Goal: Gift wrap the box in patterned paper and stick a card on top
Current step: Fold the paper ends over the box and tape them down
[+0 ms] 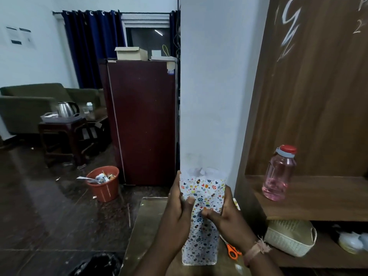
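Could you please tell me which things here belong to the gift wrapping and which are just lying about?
Job: patterned-paper-wrapped box, left hand, right hand, orange-handled scissors.
Lying about: pink water bottle, woven basket, orange bin, kettle.

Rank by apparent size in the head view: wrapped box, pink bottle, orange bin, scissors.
1. wrapped box, nearest the camera, so enlarged
2. orange bin and pink bottle, too close to rank
3. scissors, partly hidden

Single head-worn wide-angle view, facing forward and down; both hands (201,214) close in the lower centre frame.
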### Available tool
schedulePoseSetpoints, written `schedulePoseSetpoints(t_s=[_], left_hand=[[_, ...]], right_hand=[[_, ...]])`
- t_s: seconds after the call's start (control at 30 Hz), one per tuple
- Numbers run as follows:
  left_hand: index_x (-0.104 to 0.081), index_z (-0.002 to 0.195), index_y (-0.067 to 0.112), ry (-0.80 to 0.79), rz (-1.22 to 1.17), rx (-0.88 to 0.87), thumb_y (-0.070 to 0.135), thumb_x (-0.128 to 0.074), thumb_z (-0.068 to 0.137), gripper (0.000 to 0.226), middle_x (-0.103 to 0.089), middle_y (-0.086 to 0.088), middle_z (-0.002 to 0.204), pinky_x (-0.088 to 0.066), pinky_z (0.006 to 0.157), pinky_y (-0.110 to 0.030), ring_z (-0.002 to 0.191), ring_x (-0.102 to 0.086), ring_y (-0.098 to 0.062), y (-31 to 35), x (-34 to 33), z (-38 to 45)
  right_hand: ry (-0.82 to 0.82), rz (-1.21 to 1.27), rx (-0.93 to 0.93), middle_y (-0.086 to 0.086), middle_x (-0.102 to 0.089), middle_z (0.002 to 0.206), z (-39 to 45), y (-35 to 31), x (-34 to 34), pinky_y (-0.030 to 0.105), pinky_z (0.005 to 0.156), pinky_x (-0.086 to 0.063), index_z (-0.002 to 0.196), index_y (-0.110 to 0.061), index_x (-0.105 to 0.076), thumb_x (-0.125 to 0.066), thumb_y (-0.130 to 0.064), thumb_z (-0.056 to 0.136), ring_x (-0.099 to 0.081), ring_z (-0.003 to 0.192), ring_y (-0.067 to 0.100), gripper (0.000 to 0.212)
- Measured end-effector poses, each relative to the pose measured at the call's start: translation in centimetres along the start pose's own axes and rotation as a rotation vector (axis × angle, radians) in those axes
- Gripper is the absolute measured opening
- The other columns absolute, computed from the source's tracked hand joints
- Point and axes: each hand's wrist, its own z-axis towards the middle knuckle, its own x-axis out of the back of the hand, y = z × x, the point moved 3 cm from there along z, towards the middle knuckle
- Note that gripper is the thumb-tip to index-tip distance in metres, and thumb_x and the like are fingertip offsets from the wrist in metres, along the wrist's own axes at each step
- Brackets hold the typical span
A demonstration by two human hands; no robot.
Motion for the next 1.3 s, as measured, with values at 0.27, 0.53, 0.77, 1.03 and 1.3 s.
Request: schedulePoseSetpoints(t_s=[0.27, 0.53, 0.77, 1.03, 1.3], left_hand=[[-0.044, 0.154, 0.024, 0.122, 0.222, -0.106, 0.021, -0.045, 0.108, 0.045, -0.051, 0.006, 0.142, -0.046, 0.104, -0.024, 0.130, -0.051, 0.002, 0.5, 0.1, -0.5], [-0.044, 0.121, 0.043, 0.163, 0.061, -0.043, 0.019, -0.061, 0.101, 0.036, -0.066, 0.018, 0.118, -0.058, 0.092, -0.045, 0.112, -0.067, -0.008, 1.1, 1.1, -1.6], [-0.060, 0.130, 0.032, 0.115, 0.143, -0.140, 0.022, -0.056, 0.102, 0.029, -0.067, 0.012, 0.129, -0.054, 0.096, -0.045, 0.121, -0.063, -0.013, 2.1, 0.6, -2.0], [-0.070, 0.124, 0.027, 0.007, 0.346, -0.201, 0.030, -0.067, 0.097, 0.027, -0.056, 0.020, 0.141, -0.046, 0.104, -0.024, 0.131, -0.054, -0.003, 2.7, 2.2, -0.8], [-0.077, 0.112, 0.029, 0.006, 0.068, -0.081, 0.017, -0.077, 0.090, 0.025, -0.062, 0.006, 0.134, -0.057, 0.096, -0.043, 0.122, -0.065, -0.020, 2.8, 2.3, -1.0]], right_hand=[[0.059, -0.135, 0.089, -0.003, -0.053, 0.141, -1.0, -2.1, 0.5, 0.006, 0.092, -0.044, 0.136, -0.047, -0.015, -0.064, -0.018, 0.099, -0.056, 0.126, -0.002, 0.069], [0.216, -0.033, 0.177, 0.004, -0.055, 0.141, -2.0, -2.0, 0.3, 0.051, 0.106, -0.048, 0.127, -0.029, -0.041, -0.066, -0.015, 0.096, -0.050, 0.136, 0.019, 0.042], [0.160, 0.047, 0.181, -0.017, -0.042, 0.157, -2.5, -1.4, 0.6, 0.018, 0.103, -0.045, 0.119, -0.019, -0.053, -0.065, 0.000, 0.095, -0.034, 0.147, 0.004, 0.033], [0.154, 0.105, 0.196, -0.006, -0.054, 0.149, -2.2, -1.6, 1.5, 0.049, 0.116, -0.038, 0.113, -0.029, -0.062, -0.068, -0.015, 0.095, -0.044, 0.143, 0.013, 0.023], [0.154, 0.147, 0.209, -0.004, -0.057, 0.143, -2.5, -1.8, 1.5, 0.046, 0.113, -0.044, 0.120, -0.024, -0.063, -0.069, -0.006, 0.094, -0.050, 0.139, 0.018, 0.033]])
